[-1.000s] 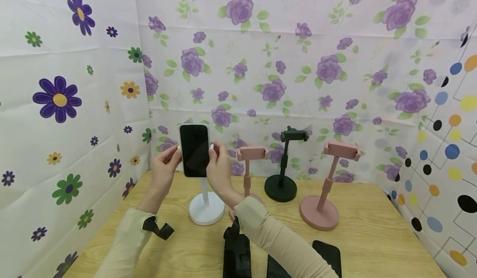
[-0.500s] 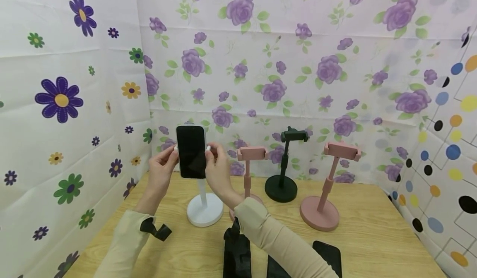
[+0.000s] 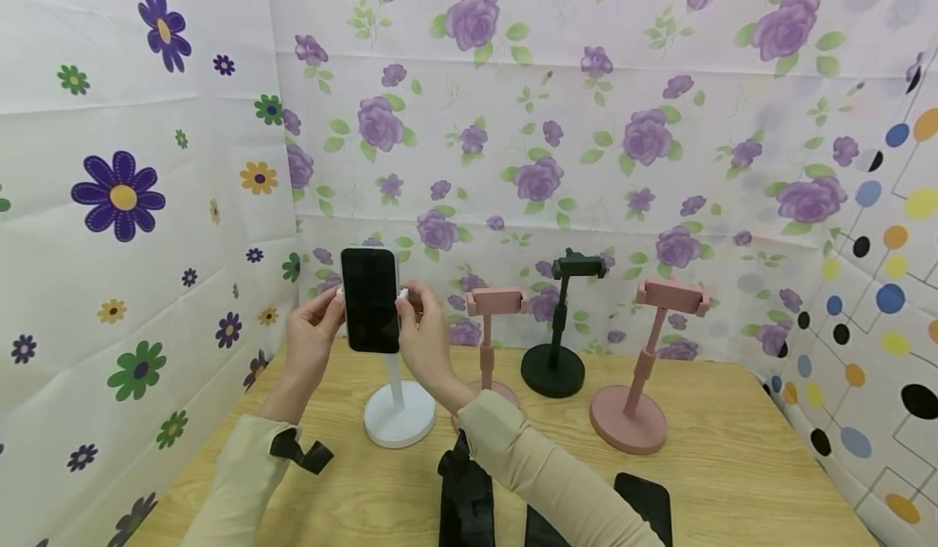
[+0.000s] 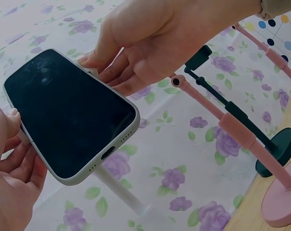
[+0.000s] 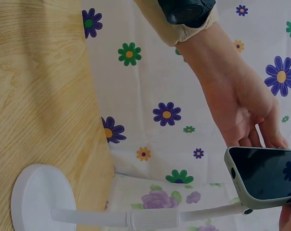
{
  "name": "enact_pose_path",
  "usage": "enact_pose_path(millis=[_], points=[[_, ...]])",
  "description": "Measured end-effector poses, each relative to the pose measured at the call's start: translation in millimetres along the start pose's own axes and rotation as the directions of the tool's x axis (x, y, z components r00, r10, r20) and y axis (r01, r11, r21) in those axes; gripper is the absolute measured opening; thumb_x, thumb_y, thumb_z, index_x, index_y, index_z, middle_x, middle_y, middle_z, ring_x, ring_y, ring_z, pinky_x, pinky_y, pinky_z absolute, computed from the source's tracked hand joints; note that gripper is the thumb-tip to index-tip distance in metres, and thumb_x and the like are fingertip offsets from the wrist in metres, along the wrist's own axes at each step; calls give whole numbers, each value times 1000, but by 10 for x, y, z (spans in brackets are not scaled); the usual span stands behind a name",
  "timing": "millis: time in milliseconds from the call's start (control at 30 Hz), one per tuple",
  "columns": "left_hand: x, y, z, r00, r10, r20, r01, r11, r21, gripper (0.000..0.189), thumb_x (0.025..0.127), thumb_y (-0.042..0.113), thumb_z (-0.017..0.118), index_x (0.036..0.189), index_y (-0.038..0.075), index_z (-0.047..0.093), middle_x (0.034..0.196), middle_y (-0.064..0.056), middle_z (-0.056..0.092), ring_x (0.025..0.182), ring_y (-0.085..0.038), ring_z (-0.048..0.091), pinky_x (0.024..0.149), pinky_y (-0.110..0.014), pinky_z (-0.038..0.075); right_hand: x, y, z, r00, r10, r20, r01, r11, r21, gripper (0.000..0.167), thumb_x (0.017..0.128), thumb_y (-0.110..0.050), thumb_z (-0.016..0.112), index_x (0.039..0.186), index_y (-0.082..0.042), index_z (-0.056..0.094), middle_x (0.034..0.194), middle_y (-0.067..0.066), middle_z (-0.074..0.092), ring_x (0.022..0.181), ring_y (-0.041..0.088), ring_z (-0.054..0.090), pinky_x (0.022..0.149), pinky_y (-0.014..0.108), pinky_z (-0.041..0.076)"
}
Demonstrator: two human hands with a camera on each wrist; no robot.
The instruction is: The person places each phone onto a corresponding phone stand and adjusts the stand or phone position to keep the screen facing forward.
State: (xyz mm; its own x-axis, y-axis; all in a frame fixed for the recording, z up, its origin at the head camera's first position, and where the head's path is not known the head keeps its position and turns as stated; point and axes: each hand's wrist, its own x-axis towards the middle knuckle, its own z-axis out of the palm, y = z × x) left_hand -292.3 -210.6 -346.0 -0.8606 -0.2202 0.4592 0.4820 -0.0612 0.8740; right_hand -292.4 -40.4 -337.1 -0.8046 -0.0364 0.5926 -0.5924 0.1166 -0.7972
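Observation:
A smartphone (image 3: 371,303) with a dark screen and pale case stands upright in the holder of a white phone stand (image 3: 399,417). My left hand (image 3: 308,339) pinches the white clamp end at the phone's left edge between thumb and fingers. On the opposite edge, my right hand (image 3: 427,339) pinches the other clamp end. From the left wrist, the phone's lower edge with its charging port (image 4: 108,153) shows plainly. The stand's column (image 5: 155,219) runs from the round base up behind the phone in the right wrist view. Most of the holder is hidden behind the phone.
Right of the white stand are a pink phone stand (image 3: 487,343), a dark green stand (image 3: 558,327) and another pink stand (image 3: 645,368). Near the front lie a black phone (image 3: 645,498) and another dark flat item (image 3: 544,528), partly behind my right sleeve. Patterned cloth surrounds the wooden table.
The white stand has shifted a little left and towards me with the phone in it. Both hands have moved along, keeping their pinch. The other stands have stayed put.

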Motion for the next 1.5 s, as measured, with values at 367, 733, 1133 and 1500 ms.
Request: enact_pose_path(millis=[367,733,1133,1500], points=[[-8,14,-40,1000,2,1,-2,999,-41,22,98,13,56,101,31,69,93,13,69,84,-1,63,80,-13,53,-9,0,32,1000,-28,7,28,1000,9,24,100,-12,53,122,-4,58,103,13,66,93,20,63,87,27,53],[-20,55,-69,999,-9,-36,5,995,-97,26,97,9,56,98,30,71,94,12,70,85,-1,64,81,-13,53,-15,-69,63,998,-50,34,49,998,38,26,99,-9,53,122,1,57,103,18,65,94,29,64,87,34,54],[-42,84,-124,999,33,-35,-37,992,-124,25,97,6,55,101,26,70,97,10,71,89,-1,66,82,-13,53,-27,-198,97,996,-66,59,62,996,64,22,97,-1,53,118,8,57,101,24,64,93,36,64,87,39,55],[-34,73,-155,998,25,-55,-32,992,-124,28,97,6,55,98,28,72,95,10,71,84,-2,65,80,-13,53,-16,-67,158,996,-66,61,61,996,70,22,98,-9,55,118,0,58,102,16,66,93,25,65,88,28,54]])
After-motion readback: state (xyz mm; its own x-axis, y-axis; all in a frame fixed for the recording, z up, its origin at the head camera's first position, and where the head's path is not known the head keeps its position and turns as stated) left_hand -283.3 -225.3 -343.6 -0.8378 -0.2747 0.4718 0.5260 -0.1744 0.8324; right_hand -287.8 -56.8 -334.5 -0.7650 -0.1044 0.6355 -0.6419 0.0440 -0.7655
